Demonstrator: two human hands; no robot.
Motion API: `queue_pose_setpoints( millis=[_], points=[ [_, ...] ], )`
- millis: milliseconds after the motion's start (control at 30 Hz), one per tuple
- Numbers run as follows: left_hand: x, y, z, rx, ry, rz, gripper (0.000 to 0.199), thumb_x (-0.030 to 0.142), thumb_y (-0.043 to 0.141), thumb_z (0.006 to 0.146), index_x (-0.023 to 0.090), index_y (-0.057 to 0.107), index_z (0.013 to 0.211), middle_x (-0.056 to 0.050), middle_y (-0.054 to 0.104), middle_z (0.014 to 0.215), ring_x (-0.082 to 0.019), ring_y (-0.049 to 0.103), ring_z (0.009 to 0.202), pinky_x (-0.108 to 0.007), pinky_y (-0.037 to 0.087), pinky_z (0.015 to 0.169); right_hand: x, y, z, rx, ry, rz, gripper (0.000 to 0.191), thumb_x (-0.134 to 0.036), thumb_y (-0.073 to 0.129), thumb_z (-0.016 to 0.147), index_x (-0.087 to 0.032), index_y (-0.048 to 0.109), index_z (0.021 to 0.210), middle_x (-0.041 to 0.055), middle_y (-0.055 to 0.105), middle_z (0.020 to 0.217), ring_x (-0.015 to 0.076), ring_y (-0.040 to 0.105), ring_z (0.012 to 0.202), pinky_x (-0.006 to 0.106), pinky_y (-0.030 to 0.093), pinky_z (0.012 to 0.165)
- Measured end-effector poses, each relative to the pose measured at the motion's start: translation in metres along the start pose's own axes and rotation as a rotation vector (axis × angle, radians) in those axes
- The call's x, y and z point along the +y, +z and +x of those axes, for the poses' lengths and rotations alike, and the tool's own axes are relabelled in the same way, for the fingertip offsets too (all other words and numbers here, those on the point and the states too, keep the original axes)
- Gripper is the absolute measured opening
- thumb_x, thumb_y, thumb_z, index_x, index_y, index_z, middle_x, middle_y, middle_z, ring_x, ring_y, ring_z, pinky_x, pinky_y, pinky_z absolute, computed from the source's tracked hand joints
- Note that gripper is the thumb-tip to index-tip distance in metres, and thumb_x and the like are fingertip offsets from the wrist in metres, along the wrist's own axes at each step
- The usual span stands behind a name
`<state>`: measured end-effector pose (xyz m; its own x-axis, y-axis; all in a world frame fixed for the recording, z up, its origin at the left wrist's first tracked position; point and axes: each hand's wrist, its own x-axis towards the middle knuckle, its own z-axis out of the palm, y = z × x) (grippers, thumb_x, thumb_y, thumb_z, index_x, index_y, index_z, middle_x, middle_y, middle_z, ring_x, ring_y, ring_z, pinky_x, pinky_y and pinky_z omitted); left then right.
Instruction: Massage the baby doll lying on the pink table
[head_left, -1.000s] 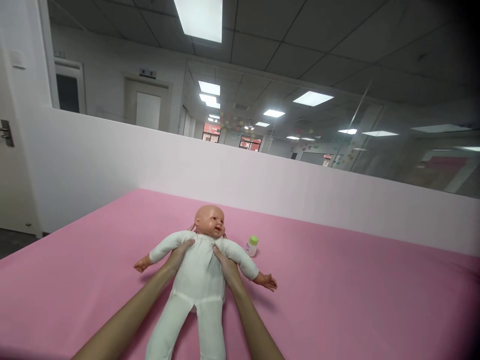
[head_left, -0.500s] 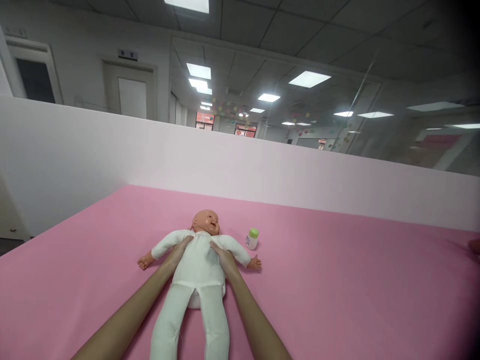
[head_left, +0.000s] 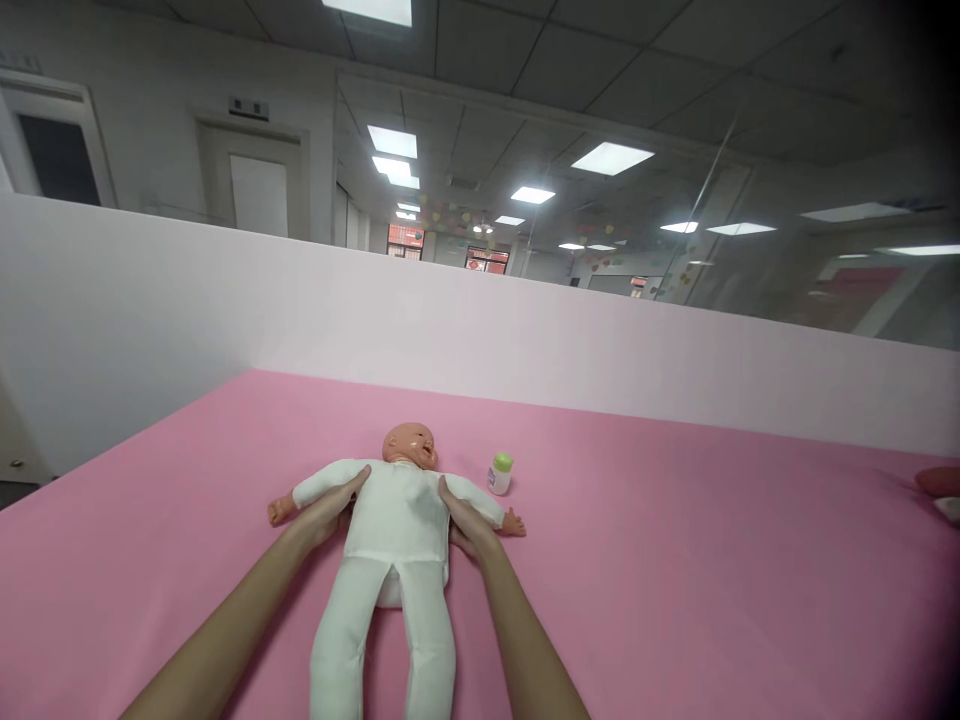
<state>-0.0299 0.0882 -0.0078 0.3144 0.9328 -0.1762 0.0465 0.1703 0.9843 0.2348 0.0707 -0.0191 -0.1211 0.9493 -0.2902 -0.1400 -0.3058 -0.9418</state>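
Observation:
A baby doll in a white suit lies on its back on the pink mat, with its head at the far end, face turned to the right and both arms spread. My left hand cups the doll's left-of-picture side below the armpit, its thumb along the edge of the chest. On the opposite side my right hand does the same, thumb up by the armpit and fingers low against the torso. Fingertips of both hands are partly hidden by the doll. Just beyond the doll's right-of-picture arm stands a small bottle with a green cap.
The pink mat is bordered by a low white wall at the back and left. At the far right edge, a reddish object is partly in view. Past the wall are glass panels and a door.
Both hands have slid outward, so the thumbs have gone from the doll's chest to its sides. The view has shifted slightly, bringing more of the reddish object into sight.

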Motion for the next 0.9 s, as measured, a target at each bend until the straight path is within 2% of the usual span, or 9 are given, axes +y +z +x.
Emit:
queue_pose_setpoints(
  millis=[167,333,400,467,533,600,667,767,900],
  points=[
    [0.004,-0.02,-0.011,-0.132,-0.068,0.049,0.059,0.073,0.07,0.08,0.017,0.074,0.1,-0.011,0.079,0.105,-0.029,0.073,0.106,-0.038,0.058,0.096,-0.008,-0.02,-0.011,0.066,0.109,-0.47,0.078,-0.091,0.044,0.084,-0.017,0.065,0.076,0.0085,0.067,0.06,0.0208,0.065,0.053,0.034,0.058,0.057],
    [0.003,-0.034,-0.008,-0.178,-0.004,0.229,0.062,0.073,0.067,0.082,0.013,0.077,0.093,-0.014,0.079,0.097,-0.024,0.074,0.087,-0.035,0.058,0.084,-0.004,-0.021,-0.017,0.134,0.045,-0.784,0.081,-0.092,0.025,0.088,-0.023,0.053,0.055,0.007,0.053,0.041,0.0198,0.054,0.039,0.031,0.044,0.043],
    [0.003,-0.034,-0.003,-0.055,0.058,0.333,0.059,0.071,0.064,0.084,0.013,0.077,0.084,-0.013,0.078,0.085,-0.023,0.072,0.074,-0.035,0.056,0.074,-0.001,-0.017,-0.019,0.18,0.031,-0.88,0.082,-0.088,0.022,0.092,-0.022,0.057,0.059,0.009,0.057,0.045,0.0228,0.059,0.043,0.033,0.044,0.045],
    [0.001,-0.031,0.002,0.162,0.2,0.46,0.053,0.065,0.061,0.088,0.014,0.075,0.079,-0.012,0.076,0.08,-0.024,0.07,0.071,-0.035,0.054,0.07,0.0,-0.012,-0.021,0.287,-0.016,-1.05,0.079,-0.08,0.024,0.098,-0.018,0.065,0.07,0.0147,0.067,0.06,0.0287,0.069,0.06,0.036,0.049,0.056],
    [-0.001,-0.024,0.005,0.351,0.383,0.572,0.046,0.057,0.057,0.091,0.015,0.077,0.094,-0.012,0.079,0.096,-0.027,0.071,0.085,-0.038,0.054,0.079,-0.002,-0.005,-0.022,0.418,-0.077,-1.242,0.069,-0.069,0.032,0.103,-0.015,0.071,0.085,0.0209,0.076,0.084,0.0345,0.074,0.084,0.039,0.05,0.069],
    [-0.006,-0.015,0.006,0.395,0.526,0.689,0.044,0.052,0.056,0.093,0.019,0.075,0.115,-0.012,0.076,0.12,-0.03,0.069,0.108,-0.041,0.052,0.095,-0.008,0.0,-0.022,0.534,-0.144,-1.371,0.057,-0.061,0.041,0.104,-0.013,0.072,0.094,0.0236,0.076,0.101,0.0366,0.073,0.097,0.04,0.049,0.077],
    [-0.01,-0.007,0.006,0.322,0.583,0.805,0.041,0.05,0.054,0.096,0.022,0.075,0.118,-0.011,0.074,0.127,-0.032,0.066,0.119,-0.044,0.048,0.104,-0.02,0.004,-0.017,0.6,-0.247,-1.364,0.054,-0.059,0.044,0.104,-0.015,0.072,0.092,0.0213,0.076,0.1,0.0343,0.073,0.095,0.039,0.048,0.079],
    [-0.014,0.003,0.009,0.292,0.571,0.824,0.04,0.048,0.048,0.099,0.022,0.077,0.109,-0.01,0.077,0.12,-0.031,0.068,0.115,-0.044,0.049,0.104,-0.042,0.003,-0.004,0.601,-0.412,-1.147,0.053,-0.06,0.041,0.104,-0.017,0.071,0.096,0.0152,0.076,0.096,0.0302,0.071,0.096,0.037,0.048,0.082],
    [-0.009,0.018,0.026,0.432,0.507,0.699,0.049,0.048,0.048,0.099,0.016,0.069,0.129,-0.014,0.071,0.134,-0.031,0.065,0.124,-0.044,0.049,0.106,-0.058,-0.008,0.019,0.393,-0.39,-0.86,0.065,-0.065,0.052,0.098,-0.015,0.056,0.139,0.0173,0.073,0.12,0.0312,0.067,0.114,0.04,0.049,0.095]
  ],
)
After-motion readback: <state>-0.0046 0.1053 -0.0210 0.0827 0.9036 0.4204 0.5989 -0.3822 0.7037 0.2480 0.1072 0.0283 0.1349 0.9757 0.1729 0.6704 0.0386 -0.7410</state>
